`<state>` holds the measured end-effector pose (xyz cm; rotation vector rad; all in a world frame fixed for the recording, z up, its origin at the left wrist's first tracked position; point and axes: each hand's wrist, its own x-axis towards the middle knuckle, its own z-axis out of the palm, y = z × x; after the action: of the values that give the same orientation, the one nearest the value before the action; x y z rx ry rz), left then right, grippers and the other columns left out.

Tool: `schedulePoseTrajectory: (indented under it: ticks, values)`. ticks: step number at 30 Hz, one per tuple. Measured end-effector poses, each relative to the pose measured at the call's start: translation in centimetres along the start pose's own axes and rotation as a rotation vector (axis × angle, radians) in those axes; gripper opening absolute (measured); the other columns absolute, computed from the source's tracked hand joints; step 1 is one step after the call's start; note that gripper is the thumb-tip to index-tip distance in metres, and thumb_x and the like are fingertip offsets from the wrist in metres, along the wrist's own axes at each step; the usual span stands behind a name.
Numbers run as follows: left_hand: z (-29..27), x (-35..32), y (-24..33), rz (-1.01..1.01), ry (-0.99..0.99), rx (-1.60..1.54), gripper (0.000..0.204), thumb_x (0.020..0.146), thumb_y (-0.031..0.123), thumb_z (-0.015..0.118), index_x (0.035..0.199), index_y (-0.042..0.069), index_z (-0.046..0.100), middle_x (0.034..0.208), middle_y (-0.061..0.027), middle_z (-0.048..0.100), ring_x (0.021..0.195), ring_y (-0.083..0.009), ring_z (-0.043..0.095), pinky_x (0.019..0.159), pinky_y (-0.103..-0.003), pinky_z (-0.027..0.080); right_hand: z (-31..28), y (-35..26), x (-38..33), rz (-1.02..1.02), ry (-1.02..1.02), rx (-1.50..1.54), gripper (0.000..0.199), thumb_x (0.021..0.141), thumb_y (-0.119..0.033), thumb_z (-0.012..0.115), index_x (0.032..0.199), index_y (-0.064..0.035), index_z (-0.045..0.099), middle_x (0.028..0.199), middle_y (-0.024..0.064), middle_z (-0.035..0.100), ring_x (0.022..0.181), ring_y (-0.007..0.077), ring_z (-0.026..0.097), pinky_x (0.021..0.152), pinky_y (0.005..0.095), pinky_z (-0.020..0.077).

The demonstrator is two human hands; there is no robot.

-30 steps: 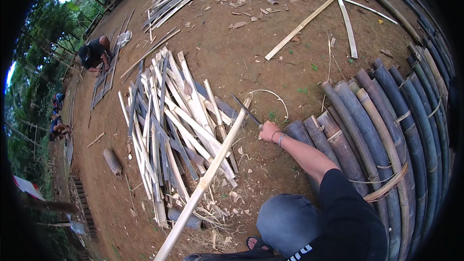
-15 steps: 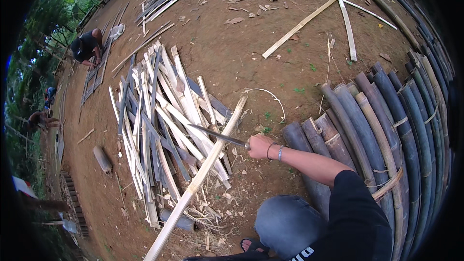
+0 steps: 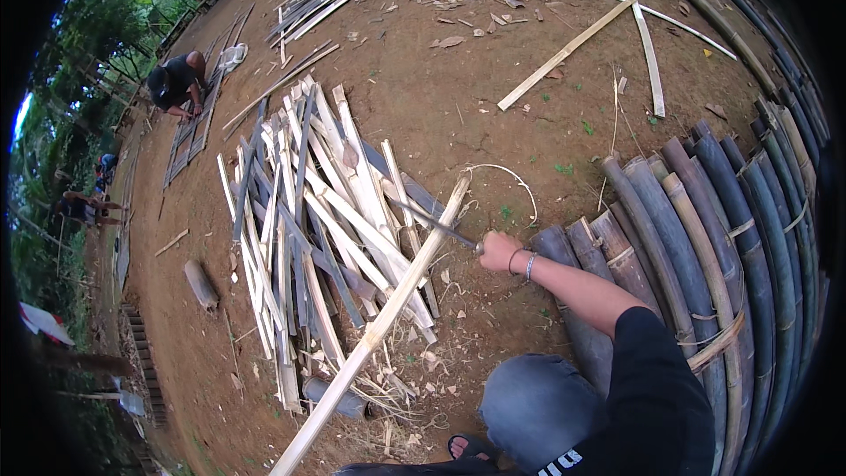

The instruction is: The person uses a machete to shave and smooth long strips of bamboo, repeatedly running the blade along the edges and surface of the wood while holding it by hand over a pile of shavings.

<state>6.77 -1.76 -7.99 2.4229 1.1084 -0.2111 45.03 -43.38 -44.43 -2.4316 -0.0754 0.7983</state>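
Bamboo slat [image 3: 374,332], pale, flat and straight, with a node near mid-length and a thin curved strand [image 3: 521,182] beside its far end, extends diagonally from the lower edge in front of the pile of bamboo strips [image 3: 310,211]. The right hand [image 3: 502,252] is closed on a long, dark-bladed knife [image 3: 456,235], which crosses the slat near that end; the left hand's grip cannot be told. Farther off, a co-worker [image 3: 179,79] crouches over a bamboo frame [image 3: 182,143].

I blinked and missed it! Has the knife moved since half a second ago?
Yes. Judged against the bundled bamboo poles, the knife has moved a little up the picture, toward the far end of the pale strip.
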Motion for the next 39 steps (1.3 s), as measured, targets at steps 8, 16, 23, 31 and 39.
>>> schedulePoseTrajectory:
  ticks: [8, 16, 23, 31, 39]
  values:
    - [-1.1, 4.8, -2.8, -0.012, -0.049, 0.001, 0.029, 0.073, 0.025, 0.067, 0.065, -0.001, 0.057, 0.050, 0.0036, 0.040, 0.044, -0.0066, 0.032, 0.040, -0.030, 0.019, 4.7, -0.9, -0.2, -0.130, -0.037, -0.042, 0.030, 0.073, -0.020, 0.063, 0.089, 0.0045, 0.069, 0.091, 0.0277, 0.067, 0.091, 0.0405, 0.066, 0.081, 0.0450, 0.0534]
    - [-3.6, 8.2, -5.9, 0.101, -0.013, 0.070, 0.024, 0.072, 0.022, 0.065, 0.069, -0.001, 0.060, 0.052, 0.0046, 0.043, 0.044, -0.0058, 0.032, 0.040, -0.028, 0.019, 5.5, 1.6, 3.8, 0.031, 0.136, 0.231, 0.029, 0.073, -0.020, 0.062, 0.088, 0.0029, 0.069, 0.090, 0.0290, 0.066, 0.090, 0.0404, 0.066, 0.079, 0.0453, 0.0537]
    - [-3.3, 8.4, -5.0, -0.033, -0.081, 0.012, 0.019, 0.076, 0.018, 0.064, 0.078, -0.001, 0.062, 0.053, 0.0045, 0.045, 0.041, -0.0058, 0.035, 0.036, -0.026, 0.022, 4.0, 1.4, 3.0, 0.081, 0.150, 0.166, 0.027, 0.071, -0.020, 0.064, 0.084, 0.0035, 0.069, 0.085, 0.0278, 0.066, 0.084, 0.0413, 0.067, 0.077, 0.0461, 0.0537]
    - [-3.9, 8.7, -3.4, -0.032, -0.126, -0.019, 0.022, 0.080, 0.023, 0.065, 0.070, 0.005, 0.058, 0.052, 0.0061, 0.043, 0.040, -0.0046, 0.034, 0.035, -0.025, 0.022, 6.3, -1.7, -5.8, -0.142, -0.009, 0.127, 0.025, 0.072, -0.019, 0.062, 0.081, 0.0028, 0.069, 0.082, 0.0284, 0.066, 0.082, 0.0410, 0.067, 0.075, 0.0474, 0.0541]
    - [-4.2, 7.6, -0.1, 0.004, -0.073, -0.009, 0.026, 0.080, 0.027, 0.067, 0.074, 0.002, 0.062, 0.050, 0.0053, 0.044, 0.040, -0.0058, 0.035, 0.036, -0.026, 0.023, 5.6, 0.8, 1.8, 0.056, 0.190, 0.250, 0.027, 0.073, -0.020, 0.062, 0.086, 0.0027, 0.068, 0.086, 0.0268, 0.067, 0.085, 0.0414, 0.067, 0.075, 0.0468, 0.0544]
